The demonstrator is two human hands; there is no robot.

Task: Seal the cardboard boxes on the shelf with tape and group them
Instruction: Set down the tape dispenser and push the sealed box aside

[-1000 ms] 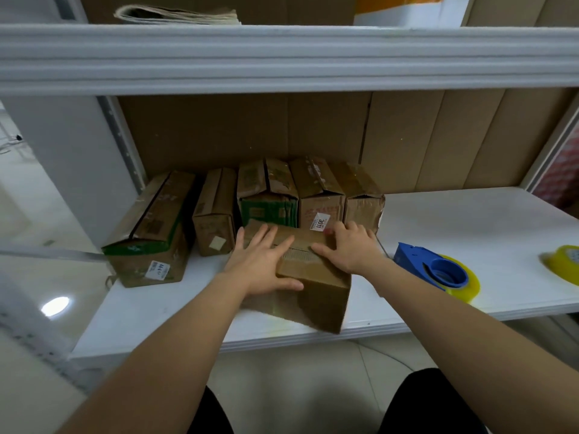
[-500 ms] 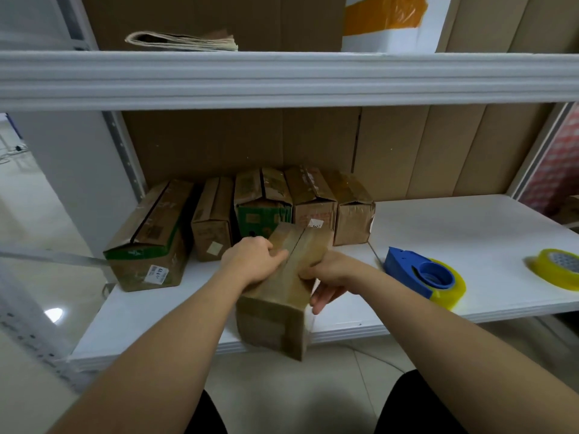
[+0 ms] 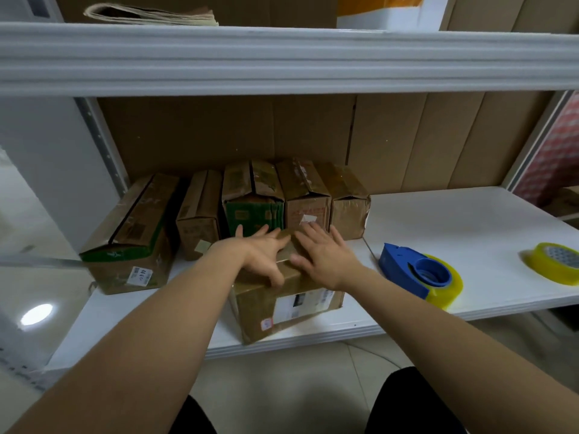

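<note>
A brown cardboard box (image 3: 288, 305) with a white shipping label on its front lies at the front edge of the white shelf (image 3: 470, 227). My left hand (image 3: 263, 255) rests flat on its top, fingers spread and thumb over the front edge. My right hand (image 3: 326, 258) lies flat on the top beside it, fingers straight. Behind stands a row of several cardboard boxes (image 3: 253, 198), with a larger one (image 3: 131, 242) at the left end. A blue tape dispenser (image 3: 416, 270) with yellow tape lies right of the box.
A loose roll of yellow tape (image 3: 557, 264) lies at the shelf's right edge. Brown cardboard (image 3: 407, 142) lines the back wall. The upper shelf beam (image 3: 282, 57) hangs overhead, with a paper stack (image 3: 150, 14) on it. Tiled floor lies below.
The box was lifted on its end off the shelf edge half a second ago; now it lies flat on the shelf, label to the front, with both hands flat on top.
</note>
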